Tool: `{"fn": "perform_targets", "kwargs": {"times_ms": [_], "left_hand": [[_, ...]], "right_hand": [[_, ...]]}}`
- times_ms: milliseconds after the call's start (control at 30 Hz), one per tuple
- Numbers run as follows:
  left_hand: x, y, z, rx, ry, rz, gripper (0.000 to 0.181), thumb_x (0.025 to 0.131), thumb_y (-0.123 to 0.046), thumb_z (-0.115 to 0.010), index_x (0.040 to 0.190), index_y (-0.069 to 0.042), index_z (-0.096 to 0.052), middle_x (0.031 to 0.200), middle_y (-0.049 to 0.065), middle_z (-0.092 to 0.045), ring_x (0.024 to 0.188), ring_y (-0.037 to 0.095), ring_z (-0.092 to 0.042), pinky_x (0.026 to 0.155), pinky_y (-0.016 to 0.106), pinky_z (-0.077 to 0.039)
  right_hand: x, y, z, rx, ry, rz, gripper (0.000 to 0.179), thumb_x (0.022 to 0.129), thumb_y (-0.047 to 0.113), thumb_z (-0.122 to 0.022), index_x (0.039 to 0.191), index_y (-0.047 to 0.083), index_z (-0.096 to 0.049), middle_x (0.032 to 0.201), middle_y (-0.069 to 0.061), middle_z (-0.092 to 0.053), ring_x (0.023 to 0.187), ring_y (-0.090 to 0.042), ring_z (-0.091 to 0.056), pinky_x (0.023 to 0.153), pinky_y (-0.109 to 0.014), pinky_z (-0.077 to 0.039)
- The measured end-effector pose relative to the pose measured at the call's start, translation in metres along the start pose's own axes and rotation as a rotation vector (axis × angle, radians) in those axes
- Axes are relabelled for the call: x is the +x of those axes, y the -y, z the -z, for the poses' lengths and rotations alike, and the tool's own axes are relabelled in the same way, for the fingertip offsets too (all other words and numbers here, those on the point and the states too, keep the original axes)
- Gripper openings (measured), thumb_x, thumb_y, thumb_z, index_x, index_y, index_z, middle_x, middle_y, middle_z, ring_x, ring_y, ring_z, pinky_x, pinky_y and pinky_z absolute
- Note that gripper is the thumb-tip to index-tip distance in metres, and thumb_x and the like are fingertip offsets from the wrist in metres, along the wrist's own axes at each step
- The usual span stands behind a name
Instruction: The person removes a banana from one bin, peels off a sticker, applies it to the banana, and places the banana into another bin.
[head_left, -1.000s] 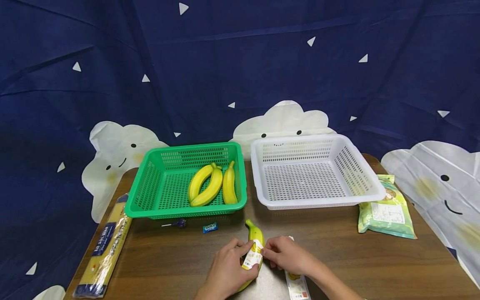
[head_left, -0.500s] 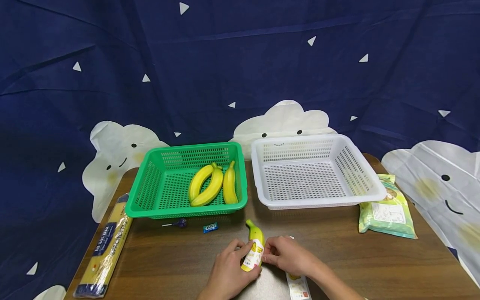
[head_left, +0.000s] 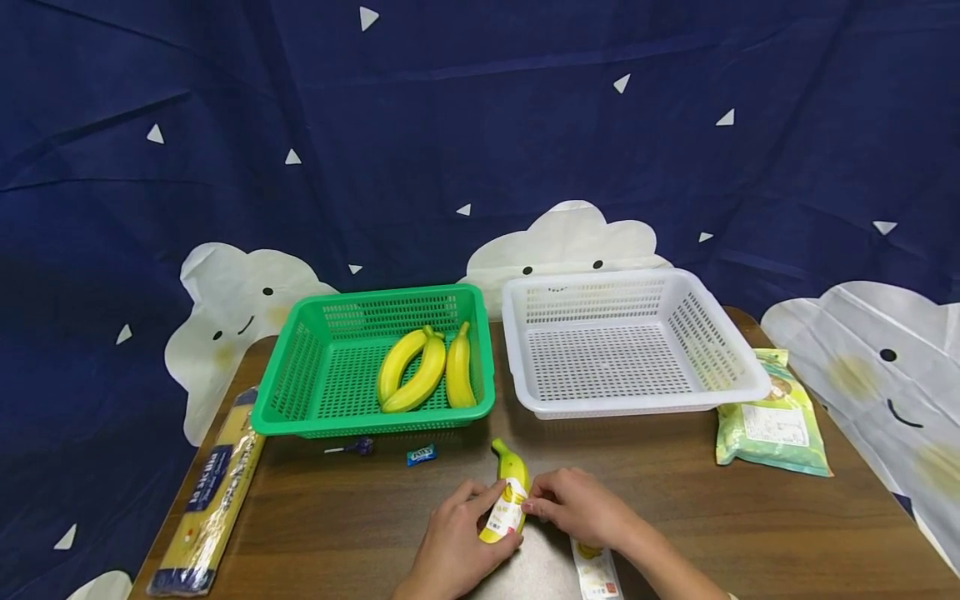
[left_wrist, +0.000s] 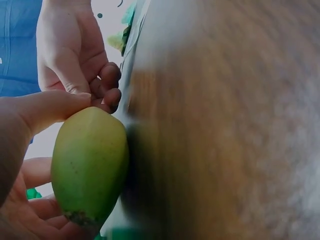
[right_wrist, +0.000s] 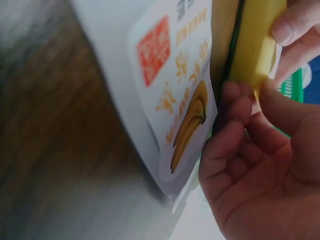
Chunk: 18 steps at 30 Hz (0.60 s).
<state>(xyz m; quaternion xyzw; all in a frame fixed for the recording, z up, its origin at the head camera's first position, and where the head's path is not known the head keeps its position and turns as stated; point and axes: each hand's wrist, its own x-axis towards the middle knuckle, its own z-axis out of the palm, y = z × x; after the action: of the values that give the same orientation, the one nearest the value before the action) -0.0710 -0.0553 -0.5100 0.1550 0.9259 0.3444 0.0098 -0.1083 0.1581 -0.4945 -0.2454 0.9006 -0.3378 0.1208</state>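
In the head view a yellow banana with a greenish stem end (head_left: 510,463) lies on the table near the front, stem pointing away. A white printed label (head_left: 506,515) covers its upper side. My left hand (head_left: 459,542) holds the banana, its thumb on the near side and fingers along the label. From the right, my right hand (head_left: 576,507) pinches the label's edge against the banana's side; the right wrist view shows curled fingers and thumb meeting there. Partly under that hand lies a label sheet (head_left: 597,577) with banana pictures. The left wrist view shows the banana's tip (left_wrist: 90,160) end-on.
Behind the hands stand a green basket (head_left: 300,425) with three bananas (head_left: 420,379) and a white basket (head_left: 607,408). A lollipop (head_left: 362,447) and a blue wrapped candy (head_left: 421,455) lie before the green one. Spaghetti (head_left: 206,508) lies left, a green food bag (head_left: 776,425) right.
The label's right side shifts slightly over the banana as my right fingers work along its edge. My left hand moves slightly; baskets and other items stay put.
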Motion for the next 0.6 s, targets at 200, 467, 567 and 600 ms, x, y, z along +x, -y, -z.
{"fn": "perform_targets", "kwargs": {"times_ms": [200, 467, 567, 600], "left_hand": [[-0.0010, 0.0026, 0.0030, -0.010, -0.012, 0.023, 0.061, 0.075, -0.046, -0.077, 0.128, -0.020, -0.062, 0.087, -0.014, -0.048, 0.069, 0.000, -0.043, 0.059, 0.020, -0.038], [-0.0024, 0.0020, -0.0013, -0.042, -0.026, 0.024, 0.060, 0.075, -0.044, -0.079, 0.127, -0.020, -0.063, 0.088, -0.013, -0.050, 0.070, 0.001, -0.045, 0.059, 0.019, -0.039], [-0.0014, 0.0016, -0.0013, -0.051, -0.034, -0.006, 0.061, 0.076, -0.044, -0.078, 0.128, -0.018, -0.062, 0.090, -0.013, -0.051, 0.071, 0.000, -0.045, 0.060, 0.019, -0.039], [-0.0014, 0.0021, -0.0008, -0.046, -0.041, -0.010, 0.061, 0.076, -0.044, -0.078, 0.128, -0.018, -0.062, 0.090, -0.013, -0.050, 0.071, 0.000, -0.045, 0.060, 0.019, -0.039]], "right_hand": [[0.0033, 0.0026, -0.0038, 0.018, 0.016, -0.037, 0.026, 0.094, 0.043, -0.059, 0.079, 0.022, -0.064, 0.058, 0.015, -0.052, 0.052, -0.002, -0.049, 0.051, -0.025, -0.041], [0.0026, 0.0021, -0.0051, 0.113, 0.040, -0.064, 0.028, 0.095, 0.040, -0.059, 0.080, 0.017, -0.066, 0.057, 0.012, -0.056, 0.051, -0.005, -0.052, 0.049, -0.026, -0.042], [0.0020, 0.0029, -0.0049, 0.134, 0.041, -0.100, 0.030, 0.094, 0.042, -0.059, 0.079, 0.016, -0.066, 0.058, 0.010, -0.057, 0.051, -0.007, -0.052, 0.047, -0.026, -0.042], [0.0029, 0.0038, -0.0056, 0.129, 0.037, -0.109, 0.033, 0.094, 0.044, -0.058, 0.078, 0.017, -0.066, 0.057, 0.010, -0.057, 0.051, -0.007, -0.052, 0.047, -0.026, -0.041]]}}
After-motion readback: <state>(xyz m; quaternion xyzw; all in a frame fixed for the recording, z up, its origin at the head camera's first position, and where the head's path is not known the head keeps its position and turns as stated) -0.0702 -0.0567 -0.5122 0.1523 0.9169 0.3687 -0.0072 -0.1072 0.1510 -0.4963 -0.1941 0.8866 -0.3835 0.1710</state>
